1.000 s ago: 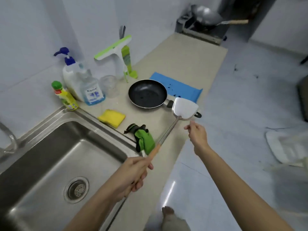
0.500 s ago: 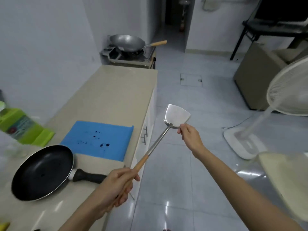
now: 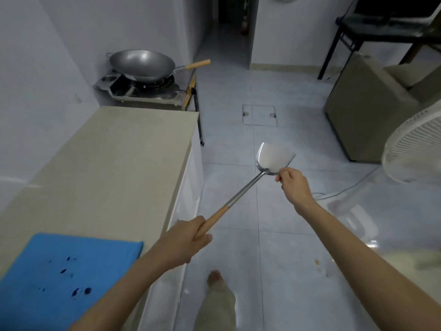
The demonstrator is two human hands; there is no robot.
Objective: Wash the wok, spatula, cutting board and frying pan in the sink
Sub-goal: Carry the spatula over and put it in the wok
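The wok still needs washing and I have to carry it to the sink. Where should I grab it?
Take the wok by its wooden handle, coming from the floor side. The handle sticks out to the right, clear of the burner, while the wall closes off the bowl's left.

Steel spatula [image 3: 274, 160], wooden-handled, held slanted over floor; grey wok [image 3: 142, 64] seated on stove; stained blue cutting board [image 3: 64, 278] laid flat on counter.

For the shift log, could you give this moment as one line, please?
left hand: grips spatula handle | right hand: pinches blade edge | wok: on stove | cutting board: on counter
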